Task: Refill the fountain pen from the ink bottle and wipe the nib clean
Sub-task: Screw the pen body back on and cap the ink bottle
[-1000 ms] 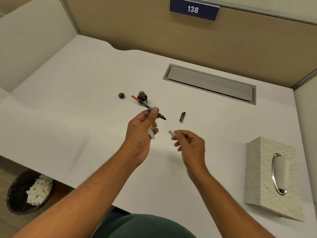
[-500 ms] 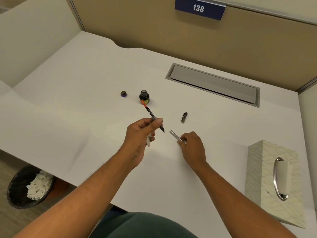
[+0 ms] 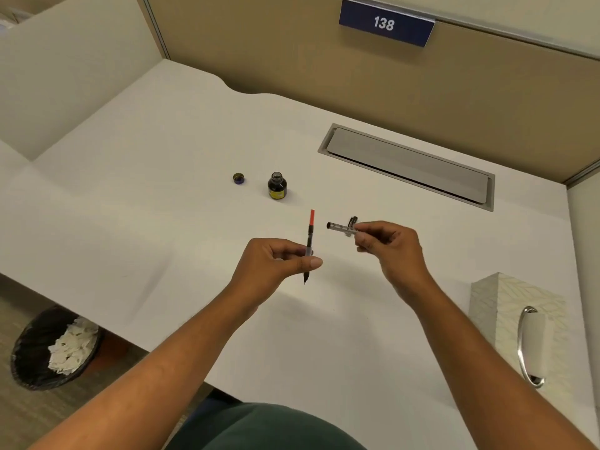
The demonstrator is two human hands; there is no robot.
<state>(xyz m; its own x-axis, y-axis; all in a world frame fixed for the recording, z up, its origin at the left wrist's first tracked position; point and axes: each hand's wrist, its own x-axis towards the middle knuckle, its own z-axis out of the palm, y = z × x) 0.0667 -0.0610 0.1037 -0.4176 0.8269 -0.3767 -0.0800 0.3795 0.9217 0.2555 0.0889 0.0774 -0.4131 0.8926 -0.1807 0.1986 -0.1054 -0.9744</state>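
Nearest on the right, a patterned tissue box (image 3: 513,306) is kept on the white desk (image 3: 130,222), likely so a tissue can be reached for wiping. On the floor at the near left, a black bin (image 3: 48,349) is filled with crumpled white paper.

Further in, the two hands are held apart above the desk. The left hand (image 3: 276,267) is pinched shut on the inner part of the fountain pen (image 3: 309,245). It is held almost upright, with the dark nib pointing down and the red end pointing up, probably so ink is not dripped on the fingers. The right hand (image 3: 386,245) is closed on the silver barrel (image 3: 341,227), which is held level with its open end aimed left at the pen. It looks as if the barrel is about to be put back on. Just behind the barrel, a small dark pen cap (image 3: 353,220) is partly hidden; whether it is touched cannot be told.

Farther away, the open ink bottle (image 3: 277,186) is stood upright, and its lid (image 3: 238,178) is laid just to the left.

Half a second ago the barrel was down near the desk under the right hand, and the pen was slanted. Now the barrel has been lifted and the pen has been turned upright.
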